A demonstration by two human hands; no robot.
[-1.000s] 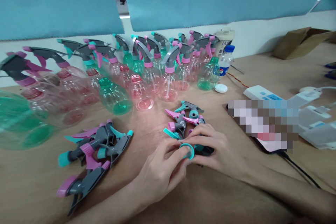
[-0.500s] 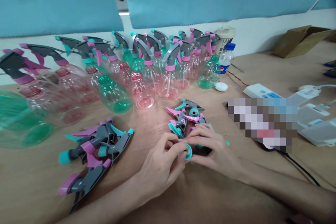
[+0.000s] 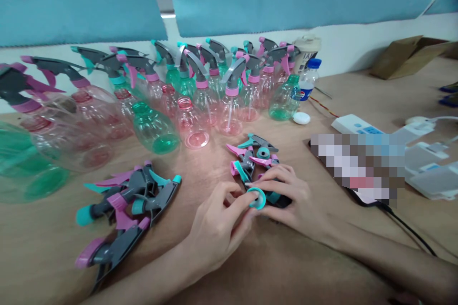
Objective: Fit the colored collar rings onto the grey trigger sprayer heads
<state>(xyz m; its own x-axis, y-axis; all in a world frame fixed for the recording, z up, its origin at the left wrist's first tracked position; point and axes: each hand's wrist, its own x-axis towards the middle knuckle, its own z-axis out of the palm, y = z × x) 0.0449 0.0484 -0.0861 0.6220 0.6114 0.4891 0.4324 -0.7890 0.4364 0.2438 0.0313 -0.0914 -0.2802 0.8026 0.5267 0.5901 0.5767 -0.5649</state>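
Both hands meet over a grey trigger spray head with a teal collar (image 3: pixel 260 191), whose round opening faces up toward me. My left hand (image 3: pixel 220 221) is closed, with thumb and forefinger pinching at the collar's mouth. On the other side, my right hand (image 3: pixel 291 200) is closed around the spray head, hiding most of its body. Just beyond the fingers lies a small heap of grey, pink and teal spray heads (image 3: pixel 257 142). Another pile of spray heads (image 3: pixel 138 186) rests left of my left forearm.
Along the wall stand clear pink and green bottles (image 3: pixel 193 126), many with spray heads on. A Pepsi bottle (image 3: pixel 309 78), a cup (image 3: pixel 308 50) and a white lid (image 3: pixel 301 118) are behind. At right are a pixelated phone-like object (image 3: pixel 354 167), a power strip (image 3: pixel 358 126) and a cardboard box (image 3: pixel 404 59).
The teal collar has tilted so its opening shows more fully. Both hands have shifted slightly, still gripping the spray head.
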